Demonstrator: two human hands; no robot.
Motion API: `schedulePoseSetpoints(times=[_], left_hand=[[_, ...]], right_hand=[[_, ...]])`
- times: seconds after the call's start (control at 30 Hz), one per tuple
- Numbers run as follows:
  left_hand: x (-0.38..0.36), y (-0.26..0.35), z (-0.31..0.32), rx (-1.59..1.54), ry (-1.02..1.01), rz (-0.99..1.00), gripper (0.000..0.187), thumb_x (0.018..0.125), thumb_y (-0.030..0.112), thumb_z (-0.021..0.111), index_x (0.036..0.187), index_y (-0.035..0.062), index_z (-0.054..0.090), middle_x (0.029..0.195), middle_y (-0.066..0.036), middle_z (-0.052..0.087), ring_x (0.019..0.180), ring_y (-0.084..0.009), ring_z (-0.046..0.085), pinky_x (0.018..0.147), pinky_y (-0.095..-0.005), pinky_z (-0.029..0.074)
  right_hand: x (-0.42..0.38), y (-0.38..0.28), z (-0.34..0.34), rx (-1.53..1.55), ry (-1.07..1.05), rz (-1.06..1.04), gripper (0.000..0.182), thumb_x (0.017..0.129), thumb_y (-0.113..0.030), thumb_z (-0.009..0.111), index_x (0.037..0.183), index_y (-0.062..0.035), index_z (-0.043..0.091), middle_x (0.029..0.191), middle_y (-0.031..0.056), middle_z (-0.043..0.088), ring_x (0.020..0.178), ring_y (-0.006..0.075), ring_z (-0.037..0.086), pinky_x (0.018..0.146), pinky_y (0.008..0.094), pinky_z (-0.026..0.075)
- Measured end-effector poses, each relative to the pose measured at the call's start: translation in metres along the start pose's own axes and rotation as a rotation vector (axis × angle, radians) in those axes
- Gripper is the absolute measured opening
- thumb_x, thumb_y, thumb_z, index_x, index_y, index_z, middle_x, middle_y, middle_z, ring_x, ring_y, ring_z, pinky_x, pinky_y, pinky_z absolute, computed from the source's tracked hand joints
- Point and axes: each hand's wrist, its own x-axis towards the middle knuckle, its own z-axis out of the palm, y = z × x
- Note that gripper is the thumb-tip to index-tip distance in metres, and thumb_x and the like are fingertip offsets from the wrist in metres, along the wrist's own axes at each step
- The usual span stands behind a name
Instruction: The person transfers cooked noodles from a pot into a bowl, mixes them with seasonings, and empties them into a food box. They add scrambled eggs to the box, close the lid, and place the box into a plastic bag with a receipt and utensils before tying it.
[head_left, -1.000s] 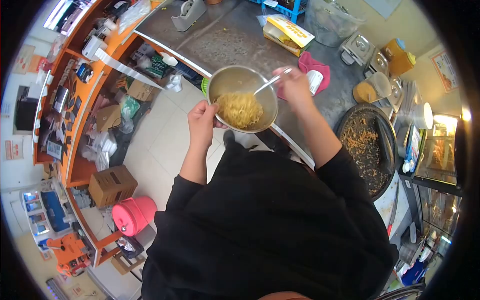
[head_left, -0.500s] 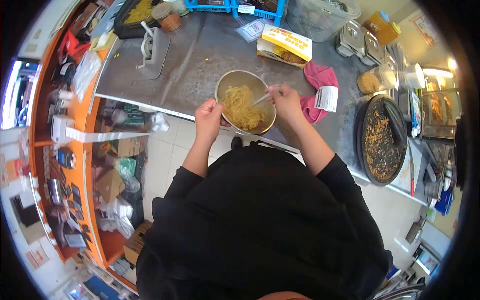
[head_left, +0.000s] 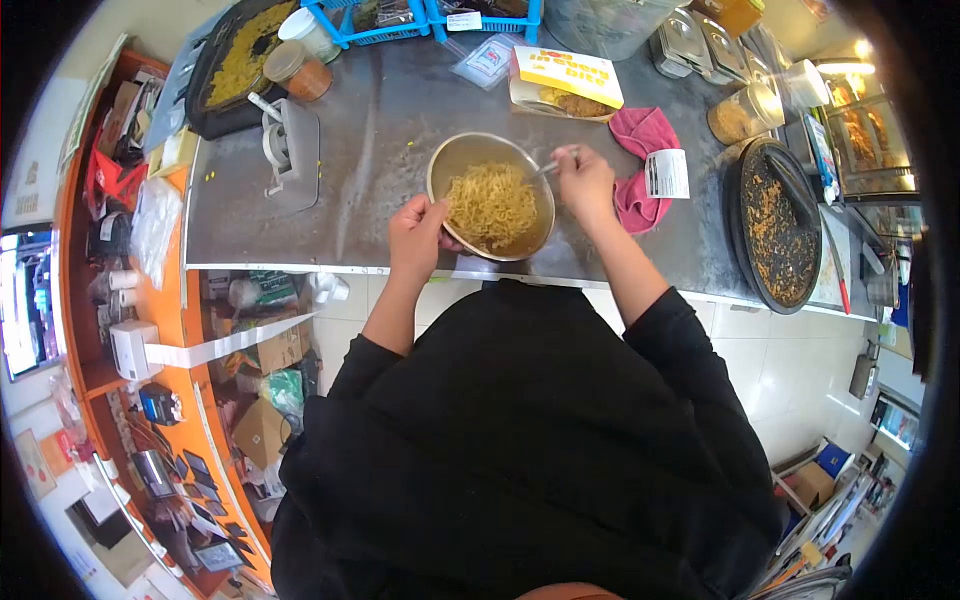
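Note:
A steel bowl (head_left: 465, 160) full of yellow noodles (head_left: 492, 203) sits above the front part of the grey counter (head_left: 370, 170). My left hand (head_left: 418, 235) grips the bowl's near left rim. My right hand (head_left: 585, 183) is closed on a metal utensil (head_left: 549, 167) whose tip reaches into the noodles from the right. A pink cloth (head_left: 640, 140) lies just right of my right hand, with a white labelled container (head_left: 666, 173) on it.
A yellow box (head_left: 565, 80) lies behind the bowl. A tape dispenser (head_left: 288, 150) stands to the left, a dark tray of noodles (head_left: 235, 60) beyond it. A round black pan (head_left: 778, 225) with crumbs sits at right. Blue baskets (head_left: 440, 15) and steel tins (head_left: 690, 40) line the back.
The view has swung so the counter lies more squarely in front. The bowl with both hands on it has come further over the counter; the utensil still works in the noodles.

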Motion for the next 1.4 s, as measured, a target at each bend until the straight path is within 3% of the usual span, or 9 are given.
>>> schedulePoseSetpoints(times=[0.27, 0.4, 0.63, 0.77, 0.93, 1.07, 1.17, 1.27, 1.4], left_hand=[[0.004, 0.007, -0.008, -0.016, 0.051, -0.007, 0.028, 0.087, 0.014, 0.056, 0.063, 0.0073, 0.045, 0.054, -0.002, 0.05, 0.043, -0.0081, 0.05, 0.039, -0.025, 0.046], [0.006, -0.002, -0.007, -0.113, 0.098, -0.024, 0.027, 0.088, 0.014, 0.055, 0.064, 0.0071, 0.045, 0.054, -0.002, 0.048, 0.043, -0.0094, 0.051, 0.04, -0.0255, 0.047], [0.006, -0.003, -0.006, -0.152, 0.114, 0.011, 0.025, 0.089, 0.015, 0.055, 0.067, 0.0075, 0.045, 0.055, -0.002, 0.047, 0.044, -0.0113, 0.052, 0.042, -0.0275, 0.049], [0.006, -0.008, -0.004, -0.205, 0.079, -0.021, 0.025, 0.089, 0.016, 0.055, 0.067, 0.0075, 0.046, 0.055, -0.002, 0.047, 0.044, -0.0115, 0.052, 0.043, -0.0274, 0.05], [0.003, -0.006, -0.002, -0.133, 0.062, 0.009, 0.025, 0.089, 0.016, 0.055, 0.067, 0.0069, 0.046, 0.054, -0.002, 0.047, 0.042, -0.0104, 0.05, 0.042, -0.0263, 0.048], [0.004, -0.006, -0.004, -0.127, 0.042, 0.005, 0.026, 0.089, 0.015, 0.055, 0.066, 0.0066, 0.046, 0.054, -0.002, 0.047, 0.043, -0.0096, 0.049, 0.041, -0.0259, 0.047], [-0.001, -0.003, -0.002, -0.041, 0.088, -0.017, 0.026, 0.089, 0.015, 0.054, 0.066, 0.0067, 0.046, 0.054, -0.001, 0.047, 0.043, -0.0091, 0.05, 0.041, -0.0255, 0.047], [0.0, -0.003, 0.004, -0.169, 0.094, -0.011, 0.026, 0.089, 0.015, 0.054, 0.066, 0.0069, 0.046, 0.054, -0.002, 0.047, 0.044, -0.0088, 0.05, 0.041, -0.0253, 0.047], [0.0, -0.002, -0.004, -0.125, 0.077, -0.012, 0.026, 0.089, 0.015, 0.054, 0.066, 0.0073, 0.046, 0.054, -0.002, 0.047, 0.044, -0.0091, 0.05, 0.042, -0.0258, 0.048]], right_hand=[[0.016, -0.003, 0.001, -0.025, -0.041, -0.014, 0.017, 0.086, -0.017, 0.057, 0.087, -0.0032, 0.068, 0.074, 0.0134, 0.067, 0.067, 0.0188, 0.066, 0.065, 0.0329, 0.05], [0.002, -0.008, 0.02, 0.228, -0.333, 0.185, 0.017, 0.086, -0.016, 0.055, 0.089, -0.0041, 0.067, 0.075, 0.0116, 0.067, 0.069, 0.018, 0.065, 0.066, 0.033, 0.05], [0.018, 0.004, 0.013, -0.029, -0.224, 0.053, 0.014, 0.084, -0.011, 0.057, 0.09, -0.0046, 0.067, 0.077, 0.0098, 0.068, 0.068, 0.0168, 0.065, 0.065, 0.0312, 0.049], [0.015, -0.016, 0.016, 0.394, -0.215, 0.212, 0.014, 0.085, -0.013, 0.057, 0.085, -0.0047, 0.068, 0.077, 0.0104, 0.068, 0.069, 0.0195, 0.066, 0.065, 0.0319, 0.049], [0.016, -0.006, 0.022, -0.032, -0.095, 0.008, 0.018, 0.086, -0.017, 0.057, 0.084, -0.0034, 0.068, 0.074, 0.0094, 0.066, 0.066, 0.0145, 0.062, 0.064, 0.0302, 0.048], [0.021, -0.012, 0.021, 0.493, -0.257, 0.162, 0.019, 0.089, -0.015, 0.054, 0.087, -0.0027, 0.067, 0.072, 0.0034, 0.064, 0.063, 0.0095, 0.054, 0.061, 0.0245, 0.045], [0.033, -0.003, 0.01, 0.139, -0.006, -0.027, 0.017, 0.088, -0.012, 0.053, 0.084, -0.0033, 0.068, 0.078, 0.0073, 0.067, 0.066, 0.0151, 0.061, 0.063, 0.03, 0.048], [0.011, -0.014, 0.016, 0.098, -0.225, 0.163, 0.018, 0.088, -0.012, 0.052, 0.085, -0.0036, 0.068, 0.08, 0.0083, 0.067, 0.067, 0.0149, 0.062, 0.065, 0.0298, 0.049], [0.024, -0.004, 0.018, 0.472, -0.203, 0.191, 0.016, 0.086, -0.015, 0.056, 0.086, -0.0044, 0.067, 0.075, 0.0111, 0.067, 0.068, 0.0134, 0.063, 0.066, 0.0298, 0.049]])
